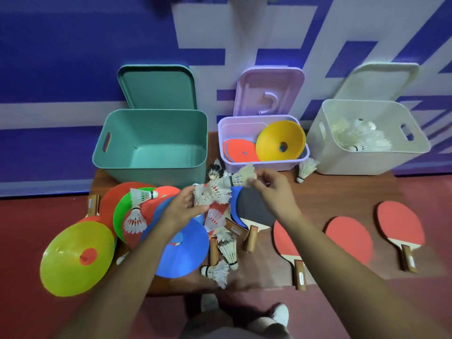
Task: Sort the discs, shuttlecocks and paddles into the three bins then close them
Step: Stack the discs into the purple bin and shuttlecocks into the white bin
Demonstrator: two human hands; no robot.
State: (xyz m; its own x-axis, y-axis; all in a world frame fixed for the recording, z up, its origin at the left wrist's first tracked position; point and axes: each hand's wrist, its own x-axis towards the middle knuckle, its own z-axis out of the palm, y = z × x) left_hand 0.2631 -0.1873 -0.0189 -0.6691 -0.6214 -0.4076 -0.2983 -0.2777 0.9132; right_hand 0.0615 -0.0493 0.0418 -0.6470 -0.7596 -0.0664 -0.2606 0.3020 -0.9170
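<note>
Lower frame: small labels on the paddles (300, 277) and the yellow disc (68, 265), too small to read; mid-frame, grips a tangled bunch of shuttlecocks (212, 194) in the left hand (182, 211); pinches a single shuttlecock (244, 177) in the right hand (274, 192), long axis roughly crosswise; farther, up and right of that hand and nearer it than the left, white bin (354, 162) already holding shuttlecocks; purple bin (259, 165) with discs at centre.

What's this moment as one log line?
left hand: holds shuttlecock bunch | right hand: pinches single shuttlecock | white bin: shuttlecocks | purple bin: discs
</note>
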